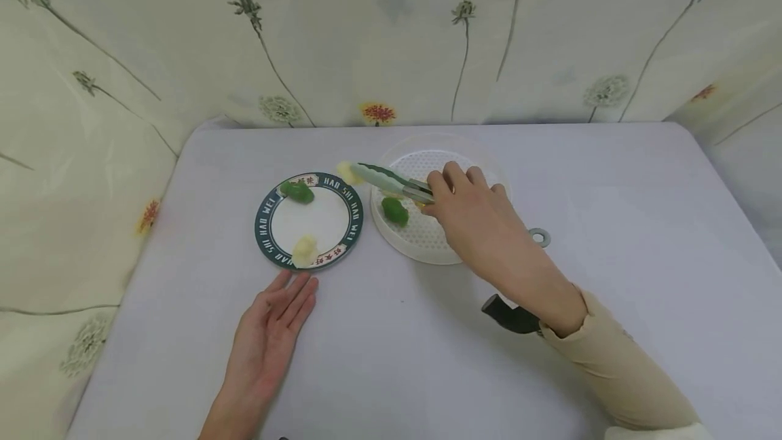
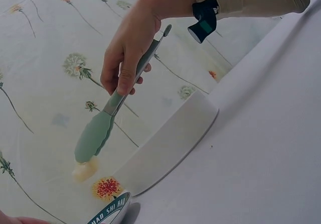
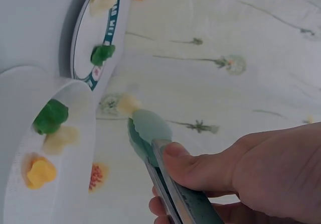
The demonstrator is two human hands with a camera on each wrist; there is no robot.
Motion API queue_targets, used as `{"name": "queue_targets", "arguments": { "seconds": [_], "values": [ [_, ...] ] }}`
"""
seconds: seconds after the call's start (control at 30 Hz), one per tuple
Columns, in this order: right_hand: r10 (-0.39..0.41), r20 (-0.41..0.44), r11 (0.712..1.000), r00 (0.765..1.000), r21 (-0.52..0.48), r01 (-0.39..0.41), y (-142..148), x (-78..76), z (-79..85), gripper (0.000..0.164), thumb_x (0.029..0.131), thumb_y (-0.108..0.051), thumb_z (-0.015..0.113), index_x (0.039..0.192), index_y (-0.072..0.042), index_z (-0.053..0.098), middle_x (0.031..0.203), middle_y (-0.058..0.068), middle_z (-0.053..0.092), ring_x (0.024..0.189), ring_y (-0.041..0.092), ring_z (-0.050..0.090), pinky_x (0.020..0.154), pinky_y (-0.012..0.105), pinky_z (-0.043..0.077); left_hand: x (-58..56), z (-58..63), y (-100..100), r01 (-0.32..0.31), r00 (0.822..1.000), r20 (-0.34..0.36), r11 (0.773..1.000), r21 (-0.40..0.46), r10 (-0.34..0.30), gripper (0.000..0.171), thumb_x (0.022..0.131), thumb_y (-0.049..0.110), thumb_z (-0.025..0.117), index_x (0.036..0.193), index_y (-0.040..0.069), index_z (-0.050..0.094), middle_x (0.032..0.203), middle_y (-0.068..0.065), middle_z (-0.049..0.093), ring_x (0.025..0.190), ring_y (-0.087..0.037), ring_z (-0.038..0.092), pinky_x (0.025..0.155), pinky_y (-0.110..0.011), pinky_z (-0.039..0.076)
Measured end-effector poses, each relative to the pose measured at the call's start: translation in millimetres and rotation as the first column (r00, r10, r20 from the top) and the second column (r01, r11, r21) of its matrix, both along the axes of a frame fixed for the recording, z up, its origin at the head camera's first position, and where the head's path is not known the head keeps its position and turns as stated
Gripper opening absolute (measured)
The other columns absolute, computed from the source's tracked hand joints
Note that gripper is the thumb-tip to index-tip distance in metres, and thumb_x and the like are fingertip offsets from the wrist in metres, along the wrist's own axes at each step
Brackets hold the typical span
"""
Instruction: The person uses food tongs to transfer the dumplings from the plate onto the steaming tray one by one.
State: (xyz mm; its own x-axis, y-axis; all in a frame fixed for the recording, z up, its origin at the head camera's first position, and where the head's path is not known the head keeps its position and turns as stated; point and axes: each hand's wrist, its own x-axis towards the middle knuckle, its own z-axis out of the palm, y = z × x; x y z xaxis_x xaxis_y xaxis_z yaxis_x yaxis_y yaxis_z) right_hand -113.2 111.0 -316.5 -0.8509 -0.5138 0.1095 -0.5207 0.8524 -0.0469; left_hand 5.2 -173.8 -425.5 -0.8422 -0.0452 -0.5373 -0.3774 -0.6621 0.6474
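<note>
My right hand (image 1: 479,223) grips metal tongs (image 1: 387,180) with pale green tips. Between those tips is a pale yellow lump (image 1: 345,172), held above the table near the plate's far right rim. The white plate (image 1: 264,226) with a dark green lettered rim carries a green lump (image 1: 297,191) and another pale lump (image 1: 304,251). My left hand (image 1: 269,331) lies palm up, fingers extended at the plate's near edge; whether they touch it I cannot tell. Under the tongs, a white round perforated basket (image 1: 421,251) holds a green lump (image 1: 394,212), a yellow lump (image 3: 41,173) and a pale lump (image 3: 61,138).
A white cloth covers the table (image 1: 391,358). Behind it hangs a flower-patterned curtain (image 1: 391,39). A black wrist strap piece (image 1: 510,316) sticks out under the right forearm. The tongs' ring end (image 1: 540,237) shows beyond the right hand.
</note>
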Motion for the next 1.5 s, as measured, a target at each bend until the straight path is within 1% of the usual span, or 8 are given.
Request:
{"name": "queue_targets", "arguments": {
  "seconds": [0.17,0.27,0.53,0.73,1.0,1.2,1.3,1.5],
  "values": [
    [-0.027,0.008,1.0,1.0,0.004,0.027,15,-0.6,3.6,0.03,0.108,-0.025,0.065,0.12,0.002,0.059,0.105,0.016,0.058,0.085,0.033,0.05,0.055,0.033,0.038,-0.6,0.1,0,-0.004,1.0,0.011,1.0,0.015,0.004,0.065,0.113,0.016,0.035,0.173,0.011,0.011,0.172,-0.012,0.034,0.159,-0.022,0.042,0.135,-0.03,0.036],
    [-0.042,0.013,0.999,0.999,0.002,0.042,22,-1.1,3.0,0.03,0.109,-0.025,0.064,0.12,0.002,0.058,0.105,0.017,0.057,0.085,0.033,0.05,0.055,0.034,0.038,-0.5,0.5,0,-0.005,1.0,0.012,1.0,0.018,0.005,0.066,0.113,0.016,0.035,0.173,0.011,0.011,0.172,-0.012,0.034,0.159,-0.022,0.042,0.135,-0.03,0.036],
    [-0.075,0.001,0.997,0.997,0.021,0.075,34,-4.1,-2.3,0.031,0.109,-0.023,0.064,0.119,0.005,0.057,0.106,0.02,0.057,0.08,0.033,0.046,0.053,0.033,0.034,-0.4,1.1,1,-0.009,1.0,0.01,1.0,0.027,0.008,0.066,0.113,0.015,0.035,0.173,0.01,0.01,0.172,-0.012,0.033,0.159,-0.022,0.042,0.135,-0.03,0.036],
    [-0.114,0.008,0.993,0.993,0.037,0.113,35,-10.1,-9.2,0.031,0.109,-0.022,0.064,0.12,0.006,0.056,0.106,0.022,0.056,0.084,0.037,0.048,0.054,0.035,0.035,0.0,1.2,0,-0.013,1.0,0.019,1.0,0.02,0.013,0.066,0.113,0.016,0.037,0.173,0.01,0.011,0.172,-0.013,0.034,0.159,-0.023,0.042,0.134,-0.03,0.037],
    [-0.099,-0.005,0.994,0.995,0.047,0.099,34,-15.0,-24.3,0.029,0.108,-0.021,0.064,0.114,0.007,0.056,0.1,0.02,0.053,0.08,0.034,0.042,0.057,0.035,0.031,0.1,2.2,1,-0.003,1.0,0.003,1.0,0.006,0.003,0.065,0.113,0.017,0.037,0.173,0.009,0.011,0.173,-0.013,0.033,0.16,-0.024,0.041,0.135,-0.031,0.036],
    [-0.099,-0.007,0.994,0.995,0.054,0.099,33,-16.1,-29.0,0.031,0.107,-0.021,0.066,0.117,0.007,0.057,0.102,0.021,0.055,0.079,0.034,0.044,0.056,0.036,0.033,-1.0,1.0,0,0.001,1.0,-0.001,1.0,0.009,-0.001,0.065,0.113,0.017,0.036,0.173,0.01,0.012,0.172,-0.012,0.035,0.159,-0.023,0.042,0.133,-0.029,0.039],
    [-0.095,-0.008,0.995,0.995,0.043,0.095,33,-16.4,-30.3,0.032,0.106,-0.022,0.067,0.117,0.007,0.057,0.101,0.021,0.055,0.079,0.034,0.043,0.056,0.035,0.032,-1.6,0.5,0,-0.002,1.0,0.002,1.0,0.013,0.002,0.064,0.113,0.016,0.036,0.173,0.01,0.013,0.17,-0.011,0.036,0.158,-0.022,0.043,0.131,-0.028,0.041],
    [-0.077,-0.084,0.996,0.994,0.03,0.079,33,-14.5,-30.7,0.036,0.106,-0.024,0.068,0.111,0.009,0.057,0.092,0.018,0.048,0.074,0.031,0.038,0.057,0.033,0.026,-1.7,-0.3,0,-0.007,1.0,0.01,1.0,0.011,0.007,0.065,0.113,0.017,0.036,0.173,0.01,0.013,0.171,-0.011,0.035,0.157,-0.022,0.044,0.132,-0.028,0.041]
  ]
}}
